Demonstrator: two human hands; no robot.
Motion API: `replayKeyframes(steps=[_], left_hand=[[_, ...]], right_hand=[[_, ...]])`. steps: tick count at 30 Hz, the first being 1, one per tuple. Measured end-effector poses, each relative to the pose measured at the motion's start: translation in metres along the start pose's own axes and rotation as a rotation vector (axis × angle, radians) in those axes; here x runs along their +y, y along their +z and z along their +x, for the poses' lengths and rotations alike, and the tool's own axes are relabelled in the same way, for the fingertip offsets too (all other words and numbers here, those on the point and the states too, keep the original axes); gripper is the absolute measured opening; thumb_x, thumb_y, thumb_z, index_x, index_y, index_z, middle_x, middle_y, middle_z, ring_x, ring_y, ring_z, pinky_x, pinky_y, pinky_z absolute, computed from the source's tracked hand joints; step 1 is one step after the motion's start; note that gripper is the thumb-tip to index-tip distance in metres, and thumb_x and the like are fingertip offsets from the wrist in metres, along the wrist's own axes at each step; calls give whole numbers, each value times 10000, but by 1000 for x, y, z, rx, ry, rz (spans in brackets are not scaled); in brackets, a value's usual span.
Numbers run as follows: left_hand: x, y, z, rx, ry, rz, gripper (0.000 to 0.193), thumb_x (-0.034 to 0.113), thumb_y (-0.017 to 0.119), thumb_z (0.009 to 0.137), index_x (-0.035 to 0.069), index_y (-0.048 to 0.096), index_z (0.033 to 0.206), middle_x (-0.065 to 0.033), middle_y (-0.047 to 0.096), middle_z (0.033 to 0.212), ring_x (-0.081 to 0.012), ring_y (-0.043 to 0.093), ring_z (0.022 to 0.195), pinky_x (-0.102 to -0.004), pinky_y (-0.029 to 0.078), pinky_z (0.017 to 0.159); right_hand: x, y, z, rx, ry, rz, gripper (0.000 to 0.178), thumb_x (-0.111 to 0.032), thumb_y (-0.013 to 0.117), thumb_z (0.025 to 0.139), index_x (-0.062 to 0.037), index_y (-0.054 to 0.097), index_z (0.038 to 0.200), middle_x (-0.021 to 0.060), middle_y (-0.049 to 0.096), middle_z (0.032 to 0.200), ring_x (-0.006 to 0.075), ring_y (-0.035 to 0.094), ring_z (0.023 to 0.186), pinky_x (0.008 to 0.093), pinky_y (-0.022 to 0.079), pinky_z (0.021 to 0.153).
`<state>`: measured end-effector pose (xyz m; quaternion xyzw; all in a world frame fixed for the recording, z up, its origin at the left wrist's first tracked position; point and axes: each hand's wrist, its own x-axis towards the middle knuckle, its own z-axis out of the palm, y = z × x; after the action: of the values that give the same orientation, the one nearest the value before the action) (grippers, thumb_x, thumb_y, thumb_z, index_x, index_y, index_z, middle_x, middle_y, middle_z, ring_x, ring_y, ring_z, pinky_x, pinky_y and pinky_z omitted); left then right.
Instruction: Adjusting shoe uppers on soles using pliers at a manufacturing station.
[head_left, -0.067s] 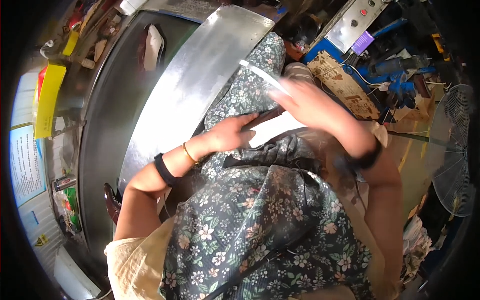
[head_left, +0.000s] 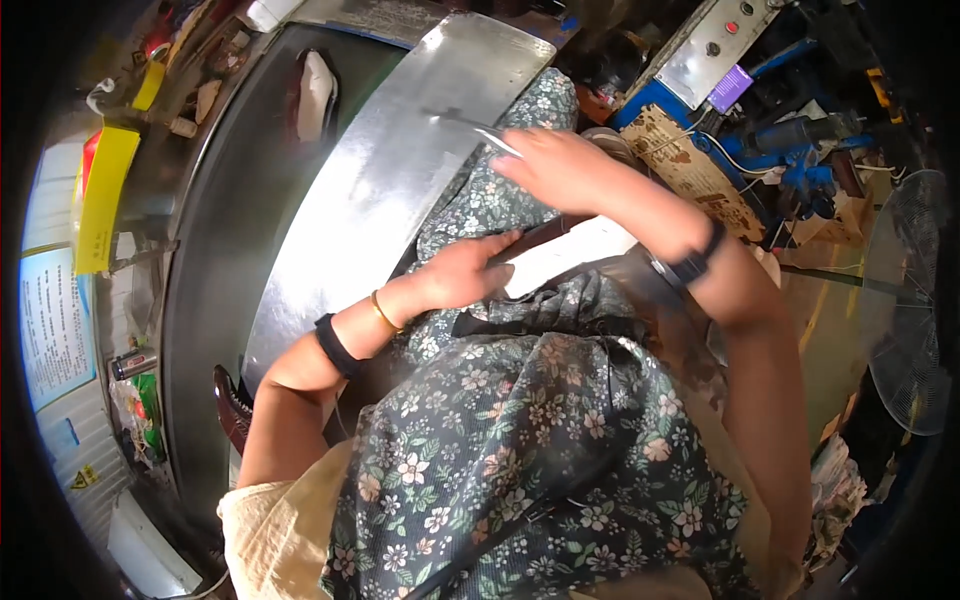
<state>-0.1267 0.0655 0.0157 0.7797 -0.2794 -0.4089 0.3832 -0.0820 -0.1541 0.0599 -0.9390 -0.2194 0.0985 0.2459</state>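
Across my lap lies a dark red shoe, its white underside turned up. My left hand is closed round one end of it, thumb and fingers on either side. My right hand is closed on a slender pale tool, whose kind I cannot make out. The tool's far end is blurred over the shiny metal sheet, and I cannot tell whether it touches. Another dark red shoe, also with its white underside up, lies on the dark conveyor belt beyond the sheet.
At the left edge of the belt stands a dark red shoe, partly hidden by my arm. Yellow sheets hang at the far left. A control box with buttons stands at the upper right, and a wire-caged fan at the right.
My right hand has moved up and left, away from the shoe, carrying the slender tool over the metal sheet. My left hand keeps its hold on the shoe.
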Motion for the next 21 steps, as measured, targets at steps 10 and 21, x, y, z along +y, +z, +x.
replayKeyframes(steps=[10,21], left_hand=[[-8,-51,-58,-47,58,-95,533,119,592,922,17,416,1415,-161,620,1219,-217,617,1041,-322,470,928],[-20,-74,-7,233,227,-460,740,174,775,790,44,406,1418,-72,559,1292,-188,525,1187,-349,436,1003]], right_hand=[[63,28,8,-250,-99,331,341,-314,531,968,-37,615,1149,147,652,1074,286,627,1011,381,482,866],[75,74,-82,-82,803,1194,762,-651,373,947,49,646,1076,77,686,950,151,630,848,292,486,770]])
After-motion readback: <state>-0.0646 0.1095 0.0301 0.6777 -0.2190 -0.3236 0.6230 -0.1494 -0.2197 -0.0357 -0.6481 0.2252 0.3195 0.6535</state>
